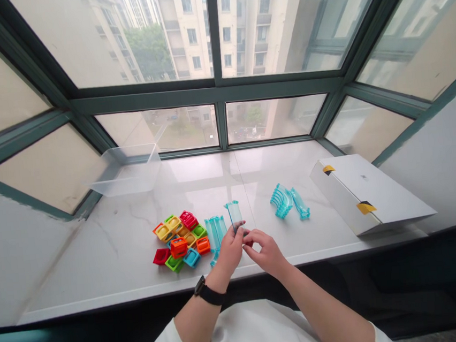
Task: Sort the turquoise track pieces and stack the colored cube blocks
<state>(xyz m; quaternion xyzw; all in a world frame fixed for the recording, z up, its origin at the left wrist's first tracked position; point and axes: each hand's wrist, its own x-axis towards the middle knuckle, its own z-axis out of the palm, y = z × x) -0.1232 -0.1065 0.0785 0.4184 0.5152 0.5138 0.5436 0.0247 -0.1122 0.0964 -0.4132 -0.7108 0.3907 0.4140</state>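
My left hand point(232, 248) is closed on the near end of a clear turquoise track piece point(235, 213), which points away from me above the white sill. The fingers of my right hand point(264, 248) are bent close to that same near end; whether they grip it is hidden. Left of my hands lie several straight turquoise track pieces point(216, 231) side by side, with a small curved one point(214, 258) partly behind my left wrist. Farther right rest a stack of curved track pieces point(282, 200) and a single track piece point(300, 204).
A pile of coloured plastic blocks point(179, 246) in red, orange, yellow, green and blue lies at the left. Behind it stands a clear plastic bin point(126, 175) near the window. A white box point(378, 188) with yellow-black tabs sits at the right. The sill's front edge runs before me.
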